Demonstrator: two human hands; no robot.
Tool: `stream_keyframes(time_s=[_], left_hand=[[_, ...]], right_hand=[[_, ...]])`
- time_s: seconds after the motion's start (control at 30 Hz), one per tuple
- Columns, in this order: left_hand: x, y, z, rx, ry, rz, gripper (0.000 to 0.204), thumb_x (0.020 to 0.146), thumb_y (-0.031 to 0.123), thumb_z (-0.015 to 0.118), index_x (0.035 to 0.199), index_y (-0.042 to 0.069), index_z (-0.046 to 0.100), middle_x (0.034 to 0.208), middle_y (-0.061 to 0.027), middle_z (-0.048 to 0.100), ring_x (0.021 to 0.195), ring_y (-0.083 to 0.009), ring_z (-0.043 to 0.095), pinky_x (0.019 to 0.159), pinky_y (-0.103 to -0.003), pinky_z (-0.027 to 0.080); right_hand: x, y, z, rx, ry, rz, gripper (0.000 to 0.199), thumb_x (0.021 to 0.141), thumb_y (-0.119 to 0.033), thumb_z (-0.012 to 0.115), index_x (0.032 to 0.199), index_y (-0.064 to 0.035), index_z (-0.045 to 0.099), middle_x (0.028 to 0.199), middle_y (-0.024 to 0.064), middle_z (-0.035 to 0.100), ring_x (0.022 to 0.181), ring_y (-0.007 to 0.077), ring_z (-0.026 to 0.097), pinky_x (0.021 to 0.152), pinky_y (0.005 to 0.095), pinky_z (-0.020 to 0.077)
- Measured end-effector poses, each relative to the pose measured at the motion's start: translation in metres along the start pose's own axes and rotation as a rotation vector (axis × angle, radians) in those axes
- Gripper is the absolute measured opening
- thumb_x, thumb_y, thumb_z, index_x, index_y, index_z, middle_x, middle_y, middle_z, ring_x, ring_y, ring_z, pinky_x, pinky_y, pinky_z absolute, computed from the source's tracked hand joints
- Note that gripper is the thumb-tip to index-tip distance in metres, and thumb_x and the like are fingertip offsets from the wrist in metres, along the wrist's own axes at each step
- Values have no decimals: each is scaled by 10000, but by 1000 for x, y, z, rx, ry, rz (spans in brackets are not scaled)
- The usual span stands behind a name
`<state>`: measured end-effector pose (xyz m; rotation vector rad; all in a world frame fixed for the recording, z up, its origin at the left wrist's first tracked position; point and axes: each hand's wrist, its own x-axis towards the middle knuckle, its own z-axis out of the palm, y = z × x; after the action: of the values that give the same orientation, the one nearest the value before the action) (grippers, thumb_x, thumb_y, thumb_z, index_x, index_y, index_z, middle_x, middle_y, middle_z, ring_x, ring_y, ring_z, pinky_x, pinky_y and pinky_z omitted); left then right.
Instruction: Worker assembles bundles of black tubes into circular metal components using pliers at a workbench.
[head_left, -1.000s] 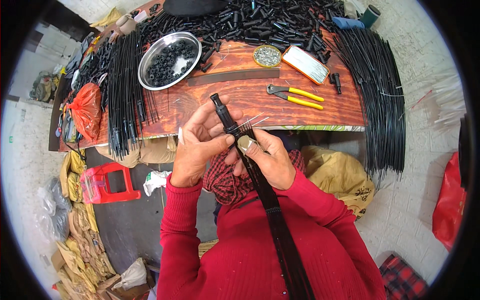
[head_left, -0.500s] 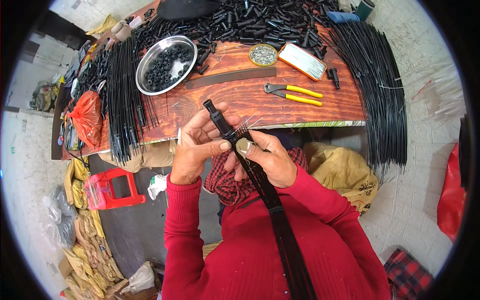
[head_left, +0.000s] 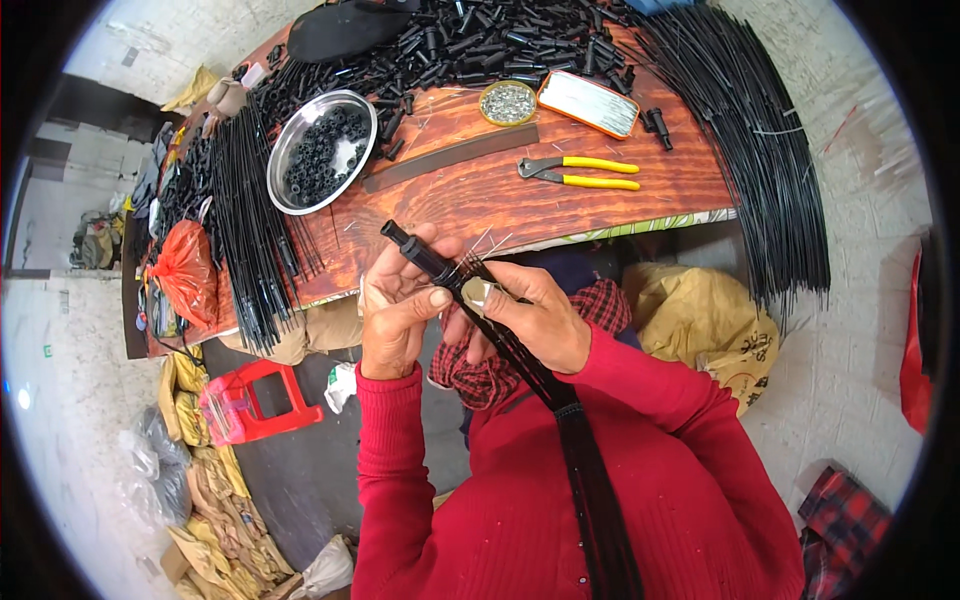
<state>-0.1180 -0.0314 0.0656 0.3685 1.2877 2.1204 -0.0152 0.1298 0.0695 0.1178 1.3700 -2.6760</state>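
Between my hands is a stepped black tube fitting [head_left: 420,250], tilted with its narrow end up and to the left. My left hand [head_left: 395,325] closes around it, thumb near its lower end. From that end a long black strip of fine strands [head_left: 590,470] runs down over my red top, with a band partway along. Several thin metal pins [head_left: 483,245] stick out at the joint. My right hand [head_left: 535,320] pinches the strands just below the fitting. A pale cover sits on its thumb. The right fingertips are partly hidden behind the strands.
On the wooden table lie yellow-handled pliers [head_left: 580,172], a flat dark bar [head_left: 455,158], a steel bowl [head_left: 283,190] of small black rings, a round tin [head_left: 508,122] of metal bits and a white-filled tray [head_left: 590,102]. Black rod bundles [head_left: 765,150] flank them. A red stool [head_left: 262,405] stands left.
The view has shifted, so the table and its things sit tilted in the picture. My hands keep nearly the same grip on the fitting and strands.
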Motion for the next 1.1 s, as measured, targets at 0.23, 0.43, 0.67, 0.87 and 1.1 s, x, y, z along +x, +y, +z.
stream_keyframes(time_s=[0.23,0.43,0.67,0.87,1.1], left_hand=[[0,-20,-18,-188,-30,33,700,732,-61,740,1379,-15,477,1267,-201,633,1168,-331,625,1033,-449,491],[-1,7,-6,75,-21,20,670,725,-75,678,1365,-23,489,1264,-208,638,1158,-342,632,1056,-476,461],[-2,-8,-22,-225,-66,-16,647,740,-86,652,1363,22,513,1261,-166,651,1230,-368,582,1077,-511,441],[1,-18,-22,-261,-173,18,638,762,-66,689,1366,49,522,1251,-121,664,1268,-389,547,1094,-529,420],[9,-21,-13,-250,-230,48,621,787,-27,727,1369,19,514,1285,-172,640,1278,-392,544,1067,-489,459]], right_hand=[[1,2,4,-46,10,10,314,1059,-229,458,1175,38,577,867,128,699,606,159,673,530,246,549],[1,-1,3,-63,24,32,330,1052,-276,483,1118,31,582,869,146,695,642,174,675,582,270,563],[4,1,6,-71,10,39,325,1052,-276,483,1113,25,587,863,144,696,637,171,674,576,268,564],[2,1,5,-72,31,39,288,1046,-222,473,1094,27,610,827,109,690,584,151,673,504,242,541],[2,-5,-2,18,-19,109,281,1041,-245,505,1115,8,602,878,115,694,635,158,680,548,249,551]])
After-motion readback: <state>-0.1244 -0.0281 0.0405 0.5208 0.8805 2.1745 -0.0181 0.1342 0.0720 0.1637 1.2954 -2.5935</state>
